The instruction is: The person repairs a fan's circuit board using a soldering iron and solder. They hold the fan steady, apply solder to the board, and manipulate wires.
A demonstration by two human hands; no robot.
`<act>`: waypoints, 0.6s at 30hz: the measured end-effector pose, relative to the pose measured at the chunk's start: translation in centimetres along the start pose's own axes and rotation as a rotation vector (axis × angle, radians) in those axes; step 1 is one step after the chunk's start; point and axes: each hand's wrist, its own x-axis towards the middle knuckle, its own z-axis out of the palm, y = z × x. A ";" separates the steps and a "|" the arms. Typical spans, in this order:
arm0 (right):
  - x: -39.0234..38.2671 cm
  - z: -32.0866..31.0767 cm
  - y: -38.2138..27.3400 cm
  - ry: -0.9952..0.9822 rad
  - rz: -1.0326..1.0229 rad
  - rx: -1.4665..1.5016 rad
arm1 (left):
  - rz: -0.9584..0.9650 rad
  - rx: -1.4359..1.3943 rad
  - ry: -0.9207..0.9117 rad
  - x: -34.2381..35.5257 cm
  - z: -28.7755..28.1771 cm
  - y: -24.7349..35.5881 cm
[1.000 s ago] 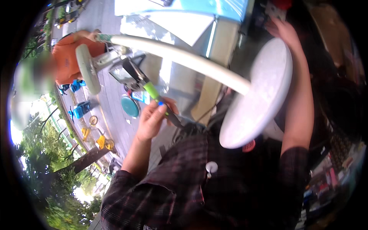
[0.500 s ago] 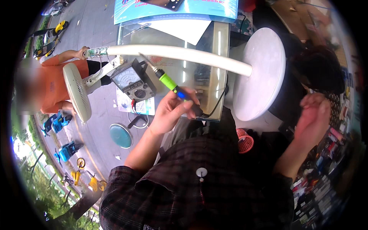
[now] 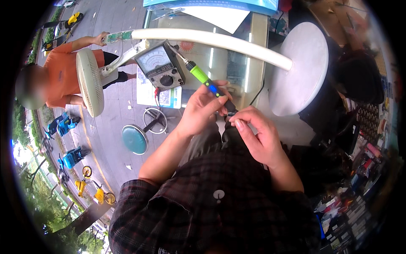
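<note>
A soldering iron (image 3: pixel 202 77) with a bright green and black handle and a small lit blue display is in my left hand (image 3: pixel 204 108), its metal tip slanting up and left toward the fan's pole. My right hand (image 3: pixel 259 134) is at the tail of the iron, thumb and fingertips pinched together; what they hold there is too small to make out. Beyond lies a white fan with a curved pole (image 3: pixel 211 40), a round base (image 3: pixel 300 70) and a grilled head (image 3: pixel 90 83). A green circuit board (image 3: pixel 118 37) shows at the pole's far-left end.
An analog multimeter (image 3: pixel 160 65) stands tilted on the glass counter (image 3: pixel 203 55). A person in an orange shirt (image 3: pixel 67 76) holds the fan at its left end. A teal round stool (image 3: pixel 134 139) stands on the pavement. Cluttered goods (image 3: pixel 359 186) fill the right side.
My right hand has come in from the far right to the iron's tail, its fingers now pinched. The iron stays in my left hand. The view has shifted, so the scene sits higher and further right.
</note>
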 end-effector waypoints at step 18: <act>-5.5 2.4 6.3 -0.029 0.422 0.517 | 0.032 -0.192 0.084 -1.5 4.5 -3.5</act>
